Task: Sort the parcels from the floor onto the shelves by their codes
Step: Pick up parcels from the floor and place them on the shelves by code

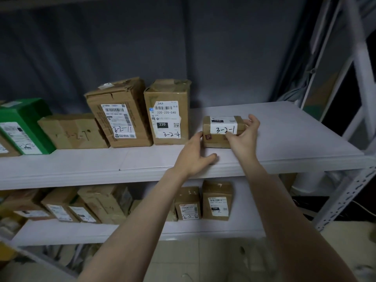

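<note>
since the small parcel [221,130] marked 3-2-1 already sits on the upper shelf [284,137], just right of the taller 3-2-4 box [168,115], this looks like final squaring-up. right hand [244,139] curls round its right end, thumb on the front face, fingers over the top corner. left hand [194,156] is spread, fingertips against the left end, thumb low on the shelf board. my read: light, stiff taped cardboard, label face a bit slick. best held by the two short ends. could skid on the smooth board if nudged.
</note>
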Demonstrator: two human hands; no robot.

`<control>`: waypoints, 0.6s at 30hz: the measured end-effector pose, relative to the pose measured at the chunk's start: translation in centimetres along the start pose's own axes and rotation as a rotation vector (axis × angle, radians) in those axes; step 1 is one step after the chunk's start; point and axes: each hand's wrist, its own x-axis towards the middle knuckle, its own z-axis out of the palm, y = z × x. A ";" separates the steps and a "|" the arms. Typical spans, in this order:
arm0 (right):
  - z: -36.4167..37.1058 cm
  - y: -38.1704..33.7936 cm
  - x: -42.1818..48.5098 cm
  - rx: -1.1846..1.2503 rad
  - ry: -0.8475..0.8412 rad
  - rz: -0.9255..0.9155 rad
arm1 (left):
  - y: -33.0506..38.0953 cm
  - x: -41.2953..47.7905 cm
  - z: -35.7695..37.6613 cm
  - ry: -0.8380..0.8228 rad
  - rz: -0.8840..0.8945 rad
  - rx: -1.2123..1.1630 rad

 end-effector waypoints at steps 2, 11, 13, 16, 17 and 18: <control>0.6 1.3 0.2 -0.083 0.063 -0.027 | -0.6 0.5 0.8 0.020 -0.015 0.003; 1.6 3.3 0.9 -0.366 0.110 -0.136 | -2.4 0.8 1.8 0.132 -0.052 0.001; 1.6 3.5 1.0 -0.313 0.084 -0.124 | -2.4 0.7 1.9 0.130 -0.051 0.010; 1.8 3.5 0.9 -0.271 0.064 -0.128 | -2.4 0.6 1.9 0.126 -0.043 0.005; 1.8 3.5 0.9 -0.270 0.057 -0.130 | -2.4 0.6 1.8 0.124 -0.042 -0.001; 1.9 3.5 0.8 -0.274 0.051 -0.133 | -2.4 0.5 1.8 0.121 -0.045 -0.011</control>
